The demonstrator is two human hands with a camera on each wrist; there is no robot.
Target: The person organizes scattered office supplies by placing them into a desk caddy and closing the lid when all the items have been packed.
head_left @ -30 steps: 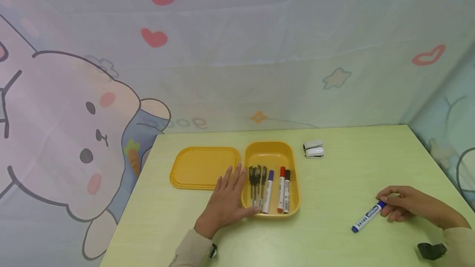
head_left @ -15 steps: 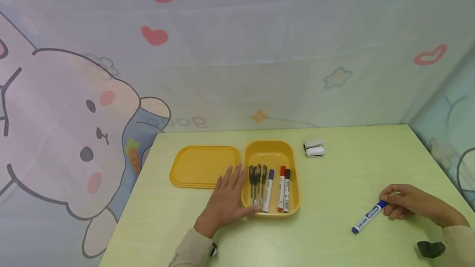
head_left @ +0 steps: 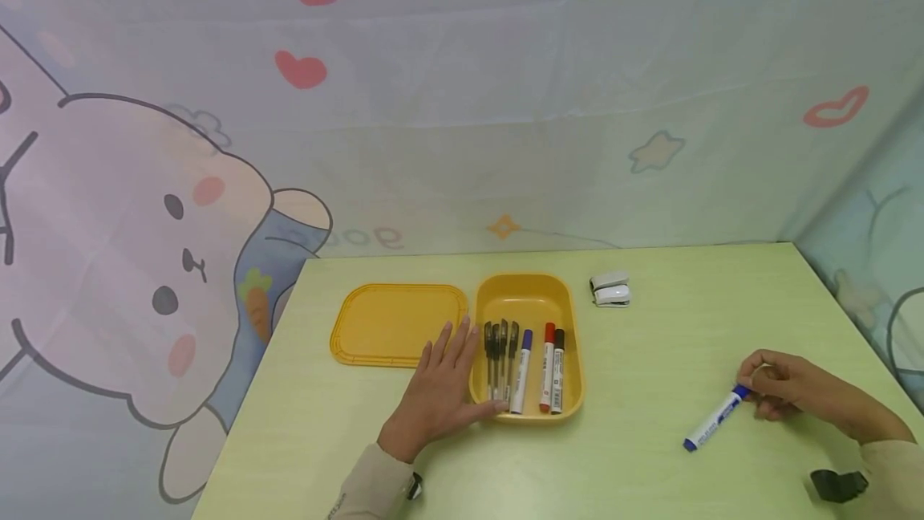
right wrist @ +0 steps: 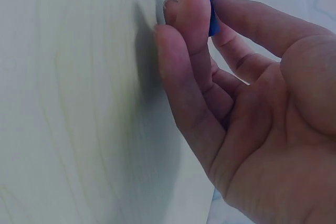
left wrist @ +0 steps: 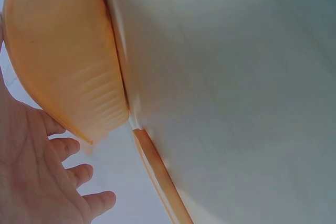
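Observation:
My right hand (head_left: 801, 392) pinches the blue cap end of a white marker (head_left: 711, 424) at the right of the table; the right wrist view shows the blue cap (right wrist: 214, 24) between thumb and fingers. My left hand (head_left: 436, 404) rests with spread, straight fingers against the left side of the yellow box (head_left: 575, 375), thumb over its front rim. Inside lie several black-capped pens (head_left: 503, 351), a blue-capped marker (head_left: 523, 375), a red marker (head_left: 547, 371) and a black-capped marker (head_left: 558, 379). The left wrist view shows the box's outer wall (left wrist: 68, 45) beside the palm.
A flat yellow lid (head_left: 400, 323) lies left of the box. Behind it to the right is a white stapler (head_left: 610, 290). A patterned curtain (head_left: 462, 127) hangs behind the green table (head_left: 635, 472), and another stands at the right edge.
My right hand has shifted slightly, and the marker in its fingers has turned a little, so its printed label shows less. The left hand and the box stay in place.

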